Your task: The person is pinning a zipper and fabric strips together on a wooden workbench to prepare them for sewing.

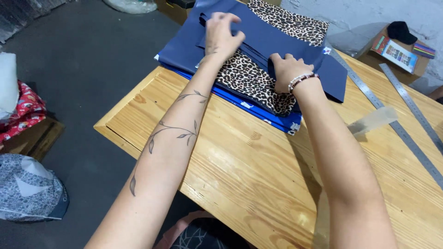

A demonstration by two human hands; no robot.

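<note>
A stack of paper sheets lies at the far corner of the wooden table (pixel 240 157). Dark navy sheets (pixel 272 37) sit on top of leopard-print sheets (pixel 254 80), with bright blue printed sheets (pixel 258 110) at the bottom. My left hand (pixel 222 33) pinches the far left edge of several navy sheets, fingers closed on them. My right hand (pixel 286 69) presses down on the navy sheets near their front edge, fingers curled over the fold. A beaded bracelet (pixel 302 79) is on my right wrist.
Two long metal rulers (pixel 406 133) lie along the table's right side, beside a strip of clear tape (pixel 373 121). A small shelf at back right holds a black cap (pixel 400 31) and coloured items. Wrapped bundles (pixel 23 110) and a patterned bag (pixel 27 189) sit on the dark floor at left.
</note>
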